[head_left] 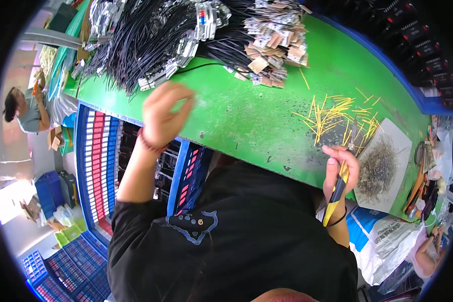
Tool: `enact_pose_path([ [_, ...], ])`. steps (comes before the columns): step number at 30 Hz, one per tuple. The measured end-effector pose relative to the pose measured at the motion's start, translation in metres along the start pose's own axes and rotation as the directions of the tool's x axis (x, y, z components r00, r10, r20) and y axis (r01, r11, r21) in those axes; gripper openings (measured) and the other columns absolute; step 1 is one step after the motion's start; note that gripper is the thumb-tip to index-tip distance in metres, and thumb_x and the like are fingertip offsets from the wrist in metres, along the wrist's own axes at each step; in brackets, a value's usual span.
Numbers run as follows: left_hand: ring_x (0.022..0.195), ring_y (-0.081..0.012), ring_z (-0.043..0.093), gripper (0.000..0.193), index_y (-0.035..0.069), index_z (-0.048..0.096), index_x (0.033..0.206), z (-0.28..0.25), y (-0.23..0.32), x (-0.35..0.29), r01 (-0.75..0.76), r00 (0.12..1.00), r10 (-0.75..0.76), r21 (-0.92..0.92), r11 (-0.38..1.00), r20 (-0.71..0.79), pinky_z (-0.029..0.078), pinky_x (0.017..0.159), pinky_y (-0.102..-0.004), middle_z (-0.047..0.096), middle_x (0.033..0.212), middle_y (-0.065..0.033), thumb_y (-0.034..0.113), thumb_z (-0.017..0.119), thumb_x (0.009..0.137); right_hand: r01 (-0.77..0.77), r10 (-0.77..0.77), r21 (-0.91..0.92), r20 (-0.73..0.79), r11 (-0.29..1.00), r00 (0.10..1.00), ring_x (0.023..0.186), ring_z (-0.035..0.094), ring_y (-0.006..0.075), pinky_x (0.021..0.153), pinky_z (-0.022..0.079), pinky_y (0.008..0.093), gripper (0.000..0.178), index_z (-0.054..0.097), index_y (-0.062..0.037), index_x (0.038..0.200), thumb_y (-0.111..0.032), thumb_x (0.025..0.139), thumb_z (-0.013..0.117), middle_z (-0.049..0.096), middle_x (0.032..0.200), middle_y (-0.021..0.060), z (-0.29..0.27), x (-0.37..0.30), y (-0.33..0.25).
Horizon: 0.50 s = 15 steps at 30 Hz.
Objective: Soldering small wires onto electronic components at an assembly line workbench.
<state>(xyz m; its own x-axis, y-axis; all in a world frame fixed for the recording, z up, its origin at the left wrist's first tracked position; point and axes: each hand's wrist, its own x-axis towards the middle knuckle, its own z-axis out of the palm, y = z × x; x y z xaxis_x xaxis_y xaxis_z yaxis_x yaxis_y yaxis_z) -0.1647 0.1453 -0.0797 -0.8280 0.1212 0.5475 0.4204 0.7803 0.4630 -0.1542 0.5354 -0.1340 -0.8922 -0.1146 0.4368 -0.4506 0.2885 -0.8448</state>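
My left hand [165, 115], blurred by motion, hangs over the near edge of the green bench [226, 118], its fingers bent. Whether anything is between them I cannot make out. Just beyond it is a heap of black cables [151, 43] with silvery, clear-wrapped ends [158, 75]. At the bench's right side, my right hand [346, 170] is closed around a tool with a yellow-and-black handle [335, 196]. The tool's dark metal end points away from me, beside a scatter of thin yellow sticks or tubes [332, 113]; its exact kind is unclear.
A pale board [395, 138] with dark crumbs lies right of my right hand. Brown-tagged packets [274, 48] are stacked at the back. Blue racks [98, 166] stand below the bench at left. A white sack [382, 241] is at lower right. Another person [27, 113] is at far left.
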Motion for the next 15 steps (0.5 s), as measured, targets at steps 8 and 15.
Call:
enact_pose_path([
  [8,0.091,-0.0257,0.062,0.009,0.006,0.067,0.082,0.082,0.003,0.098,-0.412,0.908,0.397,0.112,0.904,0.132,0.048,0.079,-0.0377,0.065,0.096,-0.0077,0.002,0.071,0.075,0.087,-0.088,-0.027,-0.043,0.996,0.995,0.086,0.064,0.0247,0.079,0.053,0.0345,0.02,0.055,0.001,0.106,0.003,0.087,0.059,0.072,0.091,0.0145,-0.025,-0.001,0.003],
  [15,0.059,-0.0235,0.063,0.031,0.007,0.062,0.106,0.109,0.144,0.04,-0.139,0.83,0.354,-0.456,0.879,0.431,0.049,0.051,-0.0338,0.068,0.079,-0.0074,0.004,0.073,0.077,0.029,-0.054,0.404,0.05,0.914,0.997,0.079,0.069,0.0227,0.072,0.055,0.0328,0.043,0.056,-0.0046,0.113,-0.014,0.079,0.081,0.07,0.093,0.0163,-0.017,0.007,-0.003],
])
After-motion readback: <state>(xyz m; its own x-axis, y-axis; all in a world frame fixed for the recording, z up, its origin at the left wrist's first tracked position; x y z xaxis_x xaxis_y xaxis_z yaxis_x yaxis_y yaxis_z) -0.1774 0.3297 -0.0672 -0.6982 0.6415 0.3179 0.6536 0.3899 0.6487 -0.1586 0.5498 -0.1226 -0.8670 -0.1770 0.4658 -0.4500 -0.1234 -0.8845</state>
